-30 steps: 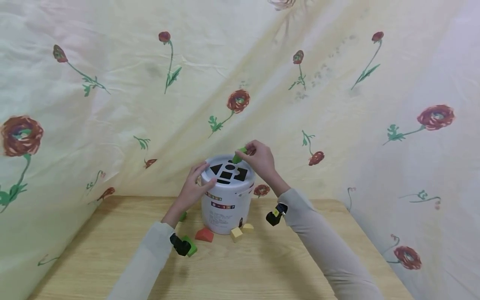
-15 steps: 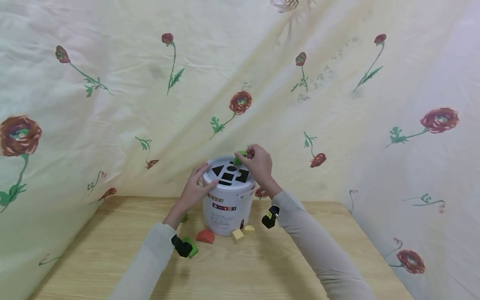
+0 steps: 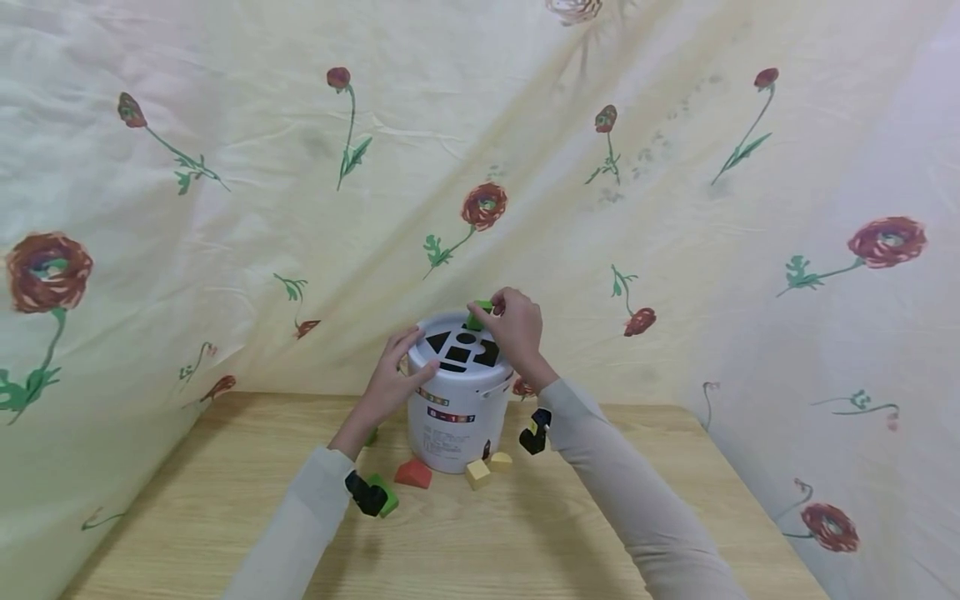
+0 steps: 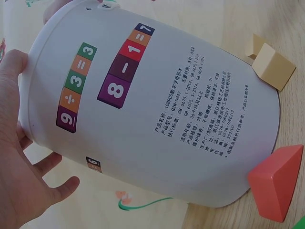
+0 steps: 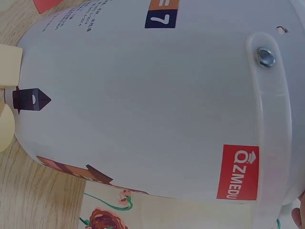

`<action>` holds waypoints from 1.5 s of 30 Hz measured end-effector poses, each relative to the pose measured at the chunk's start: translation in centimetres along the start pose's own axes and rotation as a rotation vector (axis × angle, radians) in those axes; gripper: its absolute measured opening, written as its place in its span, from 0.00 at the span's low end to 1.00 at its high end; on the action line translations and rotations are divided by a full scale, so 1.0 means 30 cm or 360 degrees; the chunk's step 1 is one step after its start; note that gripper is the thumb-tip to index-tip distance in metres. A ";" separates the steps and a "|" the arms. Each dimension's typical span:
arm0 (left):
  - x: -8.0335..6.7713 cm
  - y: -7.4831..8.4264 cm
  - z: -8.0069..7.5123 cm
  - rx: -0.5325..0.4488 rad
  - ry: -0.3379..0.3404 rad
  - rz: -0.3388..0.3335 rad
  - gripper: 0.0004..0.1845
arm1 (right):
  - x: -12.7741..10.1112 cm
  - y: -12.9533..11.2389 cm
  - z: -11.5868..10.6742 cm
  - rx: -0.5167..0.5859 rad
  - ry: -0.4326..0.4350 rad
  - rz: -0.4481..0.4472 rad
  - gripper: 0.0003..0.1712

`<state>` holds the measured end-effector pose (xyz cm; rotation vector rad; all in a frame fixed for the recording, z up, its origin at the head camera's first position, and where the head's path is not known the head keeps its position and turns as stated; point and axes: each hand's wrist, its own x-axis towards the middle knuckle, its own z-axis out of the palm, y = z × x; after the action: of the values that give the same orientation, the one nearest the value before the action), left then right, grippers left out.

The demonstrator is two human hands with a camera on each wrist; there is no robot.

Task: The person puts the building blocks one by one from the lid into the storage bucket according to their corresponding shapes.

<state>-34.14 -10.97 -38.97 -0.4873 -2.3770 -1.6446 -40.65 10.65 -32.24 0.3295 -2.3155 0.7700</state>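
Note:
A white bucket (image 3: 459,425) stands upright with a white lid (image 3: 420,343) that has black shaped holes. My left hand (image 3: 390,375) rests on the lid's left rim, fingers spread; in the left wrist view several fingers extend loosely beside the bucket wall. Between thumb and fingers, my right hand (image 3: 519,325) pinches a green block (image 3: 478,315) at the lid's back hole. Whether the block has entered the hole is hard to tell. Only a sliver of the right hand shows at the right wrist view's edge.
On the wooden table (image 3: 450,542), before the bucket, lie a red block (image 3: 414,473), a yellow block (image 3: 477,474) and a yellow half-round block (image 3: 501,461). A green block (image 3: 384,495) sits by the left wrist camera, another green block (image 3: 372,437) behind the forearm. Flowered cloth (image 3: 315,225) hangs behind.
My right hand has turned and lowered slightly with the green block, which now sits closer to the lid's back hole. The left hand has stayed on the rim. The head view shifted slightly.

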 end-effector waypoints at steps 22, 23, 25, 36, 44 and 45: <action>0.000 0.000 0.003 -0.0022 -0.0003 -0.0004 0.39 | -0.006 0.002 0.021 -0.0136 0.0020 0.0013 0.27; 0.000 -0.001 0.003 -0.0023 -0.0002 -0.0004 0.39 | -0.006 0.002 0.020 -0.0132 0.0009 0.0010 0.26; 0.001 -0.002 0.003 -0.0024 -0.0002 -0.0003 0.39 | -0.006 0.003 0.019 -0.0117 -0.0011 0.0001 0.26; -0.001 0.004 0.004 -0.0024 0.0002 -0.0002 0.39 | -0.004 0.014 0.018 -0.0035 -0.0056 -0.0007 0.25; -0.002 0.006 0.004 0.0003 0.0001 -0.0014 0.39 | -0.012 0.025 0.009 0.0149 -0.0079 -0.0055 0.23; -0.003 0.006 0.004 0.0006 0.0002 -0.0014 0.39 | -0.015 0.027 0.007 0.0180 -0.0097 -0.0057 0.23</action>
<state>-34.00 -10.82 -38.88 -0.4757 -2.3841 -1.6437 -40.77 11.16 -33.02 0.4495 -2.3213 0.8860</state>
